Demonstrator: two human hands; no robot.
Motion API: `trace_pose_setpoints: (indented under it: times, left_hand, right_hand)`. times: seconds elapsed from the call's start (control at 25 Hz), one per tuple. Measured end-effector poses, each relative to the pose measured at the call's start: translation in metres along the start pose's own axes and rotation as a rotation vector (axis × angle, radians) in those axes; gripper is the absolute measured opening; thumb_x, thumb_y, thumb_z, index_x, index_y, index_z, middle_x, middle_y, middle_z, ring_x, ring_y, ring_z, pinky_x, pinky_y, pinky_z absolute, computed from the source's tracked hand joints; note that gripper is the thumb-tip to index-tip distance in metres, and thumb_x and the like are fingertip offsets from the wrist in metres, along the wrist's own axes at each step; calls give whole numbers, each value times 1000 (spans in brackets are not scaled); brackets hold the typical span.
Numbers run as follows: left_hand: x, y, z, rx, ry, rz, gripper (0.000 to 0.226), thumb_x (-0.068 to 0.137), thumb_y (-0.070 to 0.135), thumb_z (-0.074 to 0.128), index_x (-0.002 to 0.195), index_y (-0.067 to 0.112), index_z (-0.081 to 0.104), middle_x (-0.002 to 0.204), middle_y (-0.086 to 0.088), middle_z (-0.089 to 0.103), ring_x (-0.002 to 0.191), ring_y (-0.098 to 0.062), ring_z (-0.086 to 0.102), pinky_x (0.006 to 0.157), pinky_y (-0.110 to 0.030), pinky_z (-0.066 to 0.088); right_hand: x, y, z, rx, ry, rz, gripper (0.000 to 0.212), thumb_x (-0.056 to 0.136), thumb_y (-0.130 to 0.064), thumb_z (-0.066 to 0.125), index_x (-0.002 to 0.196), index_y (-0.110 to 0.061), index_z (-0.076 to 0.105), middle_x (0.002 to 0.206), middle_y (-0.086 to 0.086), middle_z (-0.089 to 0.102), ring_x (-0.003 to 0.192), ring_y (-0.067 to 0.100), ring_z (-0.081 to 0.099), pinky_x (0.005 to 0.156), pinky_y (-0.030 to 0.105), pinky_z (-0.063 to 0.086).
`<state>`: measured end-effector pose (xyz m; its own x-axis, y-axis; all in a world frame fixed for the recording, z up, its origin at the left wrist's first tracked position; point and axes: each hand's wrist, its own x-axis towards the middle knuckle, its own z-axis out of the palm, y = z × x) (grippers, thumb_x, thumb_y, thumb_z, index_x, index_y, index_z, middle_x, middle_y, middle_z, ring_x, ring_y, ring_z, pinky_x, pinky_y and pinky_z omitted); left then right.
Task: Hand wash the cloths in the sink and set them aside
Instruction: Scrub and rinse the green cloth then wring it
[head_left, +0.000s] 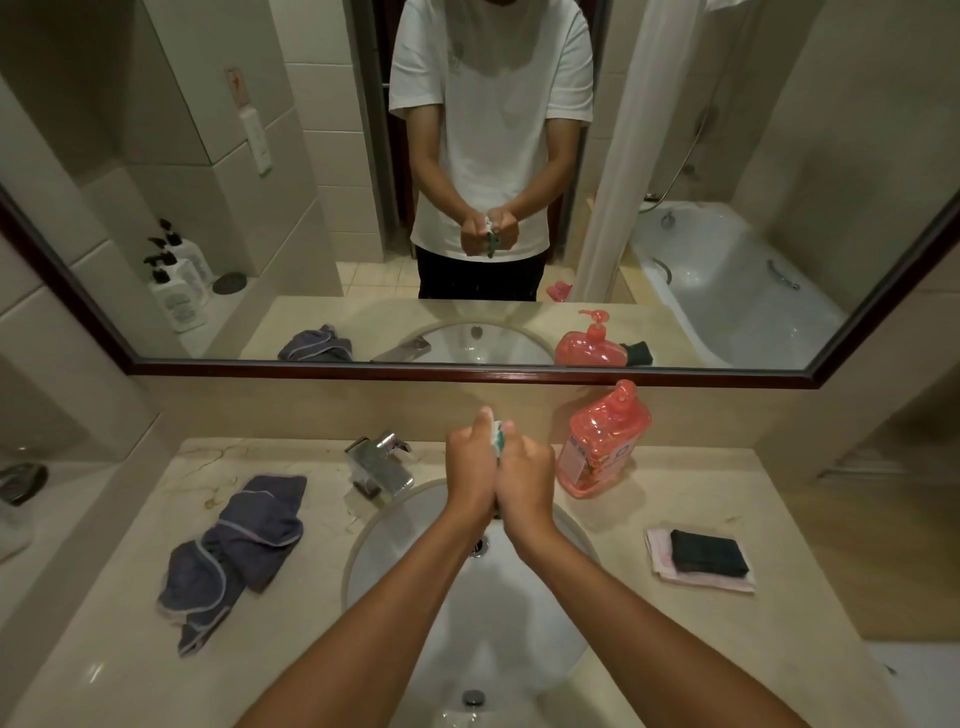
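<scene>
While both forearms reach in from six o'clock over the white sink (395, 561), the left hand (470, 467) and right hand (524, 478) meet knuckle to knuckle above the drain (478, 548), each clenched tight around the same small cloth (497, 434). Only a white and teal tuft of it pokes out between the thumbs at the far end of the fists. Held over the bowl like this, anything squeezed out would fall into the basin rather than onto the counter, so this looks like a wringing or scrubbing squeeze.

At three o'clock from the sink, a folded pink cloth (696, 577) lies flat on the marble counter (130, 649) with a dark folded cloth (709, 553) stacked on it; their tidy fold suggests a pile kept apart from the wet work, though whether washed or waiting I cannot tell. At nine o'clock a crumpled grey-blue cloth with pale edging (239, 545) sprawls loose on the counter.

Farther off, the chrome faucet (382, 465) stands at eleven o'clock, with no stream visible. A red pump bottle of soap (602, 441) sits at one o'clock, within easy reach of the right hand. Beyond, the mirror (208, 208) repeats the clenched hands.
</scene>
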<state>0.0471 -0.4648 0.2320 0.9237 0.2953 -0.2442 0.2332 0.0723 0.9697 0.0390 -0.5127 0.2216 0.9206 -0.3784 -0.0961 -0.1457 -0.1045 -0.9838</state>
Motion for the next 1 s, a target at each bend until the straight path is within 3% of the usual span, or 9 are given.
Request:
trace_pose_setpoints:
  times: [0.12, 0.28, 0.44, 0.6, 0.76, 0.88, 1.0]
  left_hand:
    - [-9, -3, 7, 3, 19, 4, 50, 104, 30, 48, 58, 14, 59, 50, 4, 57, 47, -9, 52, 48, -24, 40]
    - [0, 1, 0, 8, -2, 9, 53, 106, 29, 46, 54, 15, 49, 48, 2, 50, 43, -9, 45, 48, -24, 36]
    - [-12, -1, 7, 4, 22, 48, 52, 105, 28, 48, 55, 17, 56, 44, 8, 54, 41, -2, 49, 42, -18, 37]
    - [3, 9, 1, 15, -2, 55, 53, 104, 28, 48, 52, 18, 48, 45, 6, 47, 42, -7, 43, 48, -25, 34]
    - [-11, 2, 12, 0, 4, 57, 51, 104, 26, 49, 55, 15, 57, 45, 8, 55, 42, -3, 48, 46, -23, 37]
    - [0, 4, 8, 4, -18, 28, 53, 104, 26, 49, 52, 16, 49, 42, 8, 47, 39, -5, 42, 47, -25, 32]
    - [-10, -2, 14, 20, -28, 17, 51, 104, 27, 48, 55, 14, 55, 45, 6, 53, 41, -5, 48, 45, -22, 37]
  right_hand:
    - [16, -8, -5, 53, 34, 53, 51, 103, -24, 49, 53, -12, 52, 43, -4, 51, 40, 5, 44, 46, 28, 35]
    - [-3, 2, 0, 11, -20, 28, 50, 103, -27, 49, 64, 4, 57, 57, 15, 59, 54, 15, 54, 53, 34, 42]
    - [15, -10, -8, 67, 15, 63, 50, 103, -24, 49, 55, -13, 51, 45, -4, 51, 43, 7, 46, 47, 27, 37]
    - [-2, -3, -3, 18, -23, 2, 49, 103, -27, 49, 62, -2, 59, 54, 0, 58, 52, 12, 54, 52, 30, 41]
    - [19, -16, -13, 103, 29, 48, 51, 103, -21, 50, 53, -15, 51, 41, -7, 51, 38, 3, 45, 42, 21, 35]
    - [1, -2, -10, 43, -5, 53, 49, 103, -26, 50, 57, -11, 60, 50, -4, 60, 49, 7, 56, 49, 28, 42]
    - [10, -2, -16, 74, 28, 91, 50, 103, -24, 49, 55, -13, 55, 44, -5, 55, 43, 6, 51, 49, 28, 39]
